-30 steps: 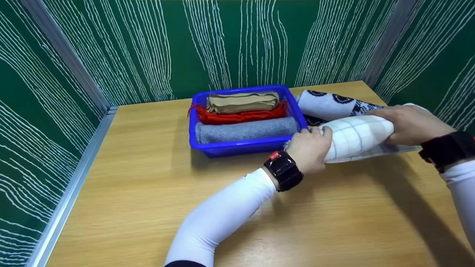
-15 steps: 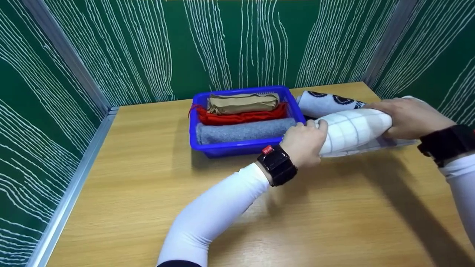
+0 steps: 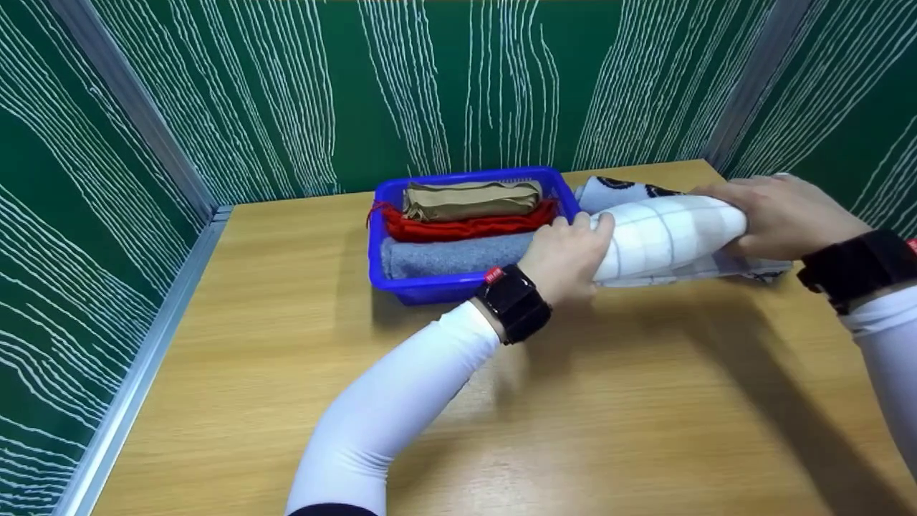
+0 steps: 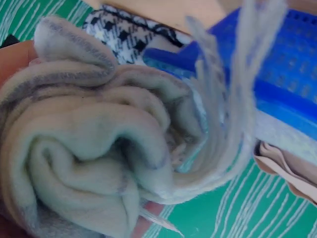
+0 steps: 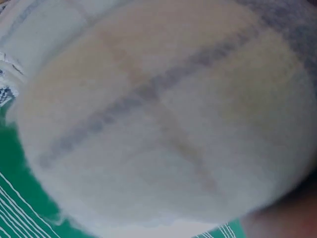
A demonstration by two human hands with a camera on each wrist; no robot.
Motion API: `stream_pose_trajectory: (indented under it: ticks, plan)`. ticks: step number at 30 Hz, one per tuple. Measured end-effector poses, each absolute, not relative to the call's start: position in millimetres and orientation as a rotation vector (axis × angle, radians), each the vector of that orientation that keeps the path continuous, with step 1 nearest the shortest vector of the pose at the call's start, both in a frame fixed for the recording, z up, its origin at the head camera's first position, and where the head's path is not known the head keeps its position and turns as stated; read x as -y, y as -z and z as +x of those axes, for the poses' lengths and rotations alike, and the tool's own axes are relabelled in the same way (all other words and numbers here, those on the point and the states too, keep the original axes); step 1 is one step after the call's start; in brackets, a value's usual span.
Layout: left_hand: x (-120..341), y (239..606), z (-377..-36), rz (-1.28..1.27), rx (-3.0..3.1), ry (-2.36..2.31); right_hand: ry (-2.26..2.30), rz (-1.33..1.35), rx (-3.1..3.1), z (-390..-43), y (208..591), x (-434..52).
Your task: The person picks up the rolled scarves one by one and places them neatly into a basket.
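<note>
A white plaid scarf (image 3: pixel 666 229), rolled up, is held between both hands beside the basket's right end. My left hand (image 3: pixel 569 258) grips its left end and overlaps the front right corner of the blue plastic basket (image 3: pixel 430 291). At the other end, my right hand (image 3: pixel 784 215) grips the roll, with a flatter layer of the scarf hanging beneath. The left wrist view shows the coiled end, with pale fringe (image 4: pixel 237 109) dangling beside the basket. In the right wrist view the scarf (image 5: pixel 158 114) fills most of the picture.
Inside the basket lie a tan cloth roll (image 3: pixel 473 201), a red one (image 3: pixel 466 226) and a grey one (image 3: pixel 455 256). A black-and-white patterned roll (image 3: pixel 616 192) rests right of the basket, partly hidden behind the scarf. Green panels (image 3: pixel 501 93) enclose the wooden table (image 3: pixel 286 358).
Both hands have carried the scarf left and slightly farther back, so the left hand now overlaps the basket's corner and grey roll. More of the patterned roll is covered.
</note>
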State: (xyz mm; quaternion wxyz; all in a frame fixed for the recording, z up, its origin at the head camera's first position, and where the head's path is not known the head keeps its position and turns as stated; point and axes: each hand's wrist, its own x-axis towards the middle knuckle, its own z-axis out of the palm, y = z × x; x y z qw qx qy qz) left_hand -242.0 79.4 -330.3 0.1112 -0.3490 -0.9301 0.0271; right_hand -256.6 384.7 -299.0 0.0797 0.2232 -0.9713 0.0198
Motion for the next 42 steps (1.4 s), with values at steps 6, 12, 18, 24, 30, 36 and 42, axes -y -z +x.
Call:
stream_pose_trajectory:
  ticks: [6,12,18,24,30,36,42]
  plan:
    - [-65,326,-247,-1.035,2.723,-0.055,-0.084,0.687,2.874,-256,295,-376]
    - [-48,323,-253,-1.047,2.709,-0.007,-0.105,0.701,2.830,-257,293,-366]
    - [-34,321,-259,-1.042,2.698,0.025,-0.090,0.712,2.795,-258,291,-355]
    - [-22,318,-263,-1.047,2.717,0.071,-0.071,0.719,2.776,-259,290,-346]
    - [-9,316,-267,-1.072,2.710,0.100,-0.087,0.710,2.767,-259,289,-335]
    - [4,316,-270,-1.085,2.716,0.105,-0.083,0.721,2.742,-258,291,-324]
    - [14,315,-273,-1.105,2.702,0.103,-0.082,0.717,2.737,-259,291,-315]
